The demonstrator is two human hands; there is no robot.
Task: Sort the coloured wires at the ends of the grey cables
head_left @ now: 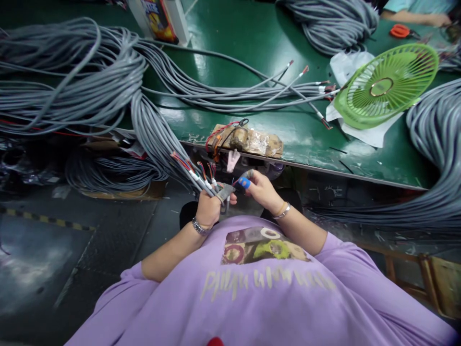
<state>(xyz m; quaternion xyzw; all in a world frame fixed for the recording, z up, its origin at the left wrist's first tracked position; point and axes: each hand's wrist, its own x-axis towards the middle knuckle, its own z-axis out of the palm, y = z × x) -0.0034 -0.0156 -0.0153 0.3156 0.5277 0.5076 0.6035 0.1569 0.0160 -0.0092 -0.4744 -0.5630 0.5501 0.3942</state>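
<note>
Green tabletop (223, 67) crosses the head view, with a dark floor (32, 274) below its edge at the left. On its left side lies a large bundle (72, 91) of grey cable; one branch reaches toward the fan (382, 86), its ends stripped to coloured wires. Another branch drops over the near edge toward me. Further bundles lie at the far side (331, 24) and at the right (437, 125). Beneath the tabletop, a coil (111, 175) rests at the left.

My left grip (209, 209) is closed around several grey cables (197, 180), held off the tabletop in front of my shirt (230, 307); their stripped ends fan out above the fist. My right grip (264, 192), blue tape on one digit, is pinched on thin wires (235, 183) just beside the left fingers. Exact contact is too small to verify.

At the near edge sits a taped block (264, 142), with a pink clip (233, 161) hanging just below. Orange-handled scissors (400, 31) lie beyond the fan, near a co-worker's forearm (410, 18). Also noted: a box (182, 26) at the far side.
</note>
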